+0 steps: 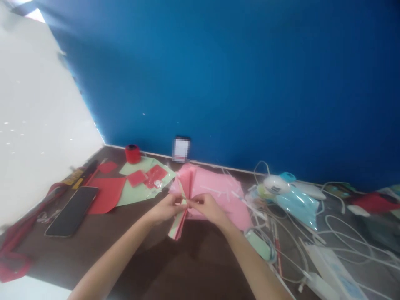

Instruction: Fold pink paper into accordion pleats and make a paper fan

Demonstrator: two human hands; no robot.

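A folded paper fan (178, 227) in pink, red and pale green is pinched at its middle between my two hands. My left hand (167, 208) grips it from the left, fingers closed. From the right, the thumb and fingers of my right hand (204, 207) close on the same spot. Narrow pleats stick out below toward me, and the upper pleats (188, 181) spread upward. Behind it lies pink paper (218, 191) with thin white strips on it. Motion blur hides the fine detail at the fingertips.
Left are a black phone (72, 211), red paper (108, 193), pale green paper (129, 193), a red tape roll (133, 154) and a yellow-black cutter (86, 175). On the right, white cables tangle around a power strip (334, 271) and a blue packet (298, 206). A blue wall (234, 83) bounds the back.
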